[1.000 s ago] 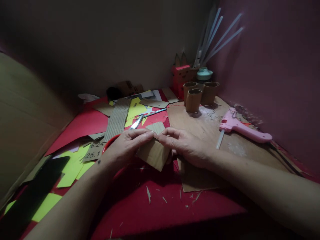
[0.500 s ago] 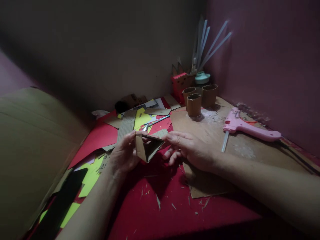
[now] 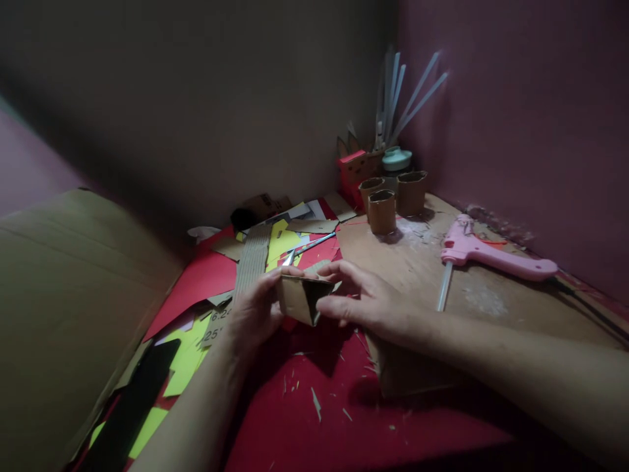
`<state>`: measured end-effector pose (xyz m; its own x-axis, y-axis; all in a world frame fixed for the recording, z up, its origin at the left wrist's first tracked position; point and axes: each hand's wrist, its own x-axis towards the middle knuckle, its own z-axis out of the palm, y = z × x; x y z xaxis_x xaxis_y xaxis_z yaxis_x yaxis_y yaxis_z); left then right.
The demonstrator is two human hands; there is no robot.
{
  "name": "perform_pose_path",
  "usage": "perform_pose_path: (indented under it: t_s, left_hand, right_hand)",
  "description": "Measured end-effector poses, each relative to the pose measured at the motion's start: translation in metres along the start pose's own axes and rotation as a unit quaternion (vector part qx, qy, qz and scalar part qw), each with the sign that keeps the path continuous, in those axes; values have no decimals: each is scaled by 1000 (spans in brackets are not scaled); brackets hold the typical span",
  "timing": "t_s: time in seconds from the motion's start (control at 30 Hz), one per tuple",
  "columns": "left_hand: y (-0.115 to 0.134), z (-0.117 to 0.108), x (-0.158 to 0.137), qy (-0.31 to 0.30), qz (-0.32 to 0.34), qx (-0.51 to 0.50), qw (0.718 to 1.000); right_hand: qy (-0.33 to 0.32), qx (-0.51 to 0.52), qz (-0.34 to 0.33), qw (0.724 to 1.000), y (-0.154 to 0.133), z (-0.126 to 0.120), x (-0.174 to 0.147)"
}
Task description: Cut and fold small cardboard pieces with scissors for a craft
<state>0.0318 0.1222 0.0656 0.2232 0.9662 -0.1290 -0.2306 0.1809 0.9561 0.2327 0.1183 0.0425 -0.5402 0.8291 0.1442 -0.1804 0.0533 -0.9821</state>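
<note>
Between my two hands is a small folded cardboard piece (image 3: pixel 299 300), three-sided and hollow, its dark open end facing right and toward me. My left hand (image 3: pixel 259 307) grips it from the left, the thumb along its upper edge. My right hand (image 3: pixel 368 295) closes on its right side, thumb at the near edge of the opening and fingers behind. Part of the far side is hidden by the fingers. Below lies a red surface (image 3: pixel 295 419) strewn with thin cardboard scraps.
A pink glue gun (image 3: pixel 501 254) with a glue stick lies on a cardboard sheet (image 3: pixel 413 262) at right. Behind stand small cardboard cups (image 3: pixel 382 213), a red box with ears (image 3: pixel 351 174) and upright glue sticks (image 3: pixel 417 95). Coloured paper (image 3: pixel 196 282) covers the left.
The cardboard piece has turned so its left face shows more. My right thumb has moved onto the edge of its opening, and the view has shifted slightly.
</note>
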Motion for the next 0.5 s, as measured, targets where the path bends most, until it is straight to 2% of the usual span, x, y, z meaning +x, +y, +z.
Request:
perform_pose_path:
  t_s: [0.1,0.2,0.33,0.5]
  left_hand:
    - [-3,8,-2,-19,15,51,998]
    - [-5,12,-2,-30,24,78,996]
    - [-9,11,-2,-29,7,71,997]
    - [-11,9,-1,-27,-9,34,999]
  right_hand:
    - [17,-118,-60,991,-4,3,-4]
    - [23,-170,-87,981,-5,4,-4]
    - [7,-135,-97,986,-1,3,-1]
    - [20,-79,-41,996,2,2,1]
